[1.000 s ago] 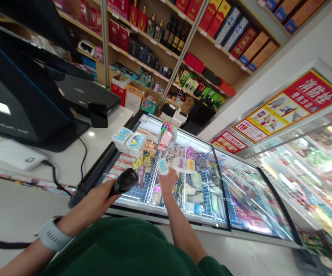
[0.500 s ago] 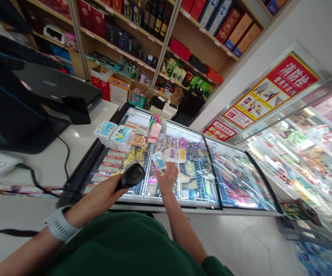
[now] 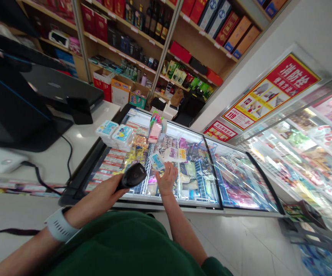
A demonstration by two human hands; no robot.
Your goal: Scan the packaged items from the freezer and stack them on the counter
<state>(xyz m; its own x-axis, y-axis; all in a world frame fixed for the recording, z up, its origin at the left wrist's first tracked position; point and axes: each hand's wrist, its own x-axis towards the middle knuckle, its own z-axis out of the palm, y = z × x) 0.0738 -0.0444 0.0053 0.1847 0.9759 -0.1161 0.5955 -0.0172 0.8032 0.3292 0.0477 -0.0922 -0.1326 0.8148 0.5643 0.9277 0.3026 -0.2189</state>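
Note:
My left hand (image 3: 108, 189) is wrapped round the grip of a black barcode scanner (image 3: 134, 175), whose head points right over the freezer's glass top. To its right, my right hand (image 3: 167, 179) is open, with the thumb spread away from the fingers and nothing held. Just beyond its fingers lies a blue-labelled plastic pack (image 3: 157, 161). A purple-labelled pack (image 3: 172, 154) and a yellow-labelled pack (image 3: 182, 155) rest next to it. Whether my fingertips touch any pack, I cannot tell. Stacked blue-topped packs (image 3: 122, 134) stand at the freezer's left end.
The chest freezer (image 3: 180, 208) has bagged goods under its glass. On the left, a counter (image 3: 85, 142) carries a monitor (image 3: 13, 111), a phone-like black device (image 3: 79, 110) and cables. Shelves (image 3: 145, 33) with bottles and boxes rise behind. A decorated container (image 3: 156, 128), partly blurred, stands on the glass.
My right hand has opened out a little, its fingers more spread beside the blue-labelled pack. The scanner stays in my left hand, almost unmoved. The view has shifted slightly.

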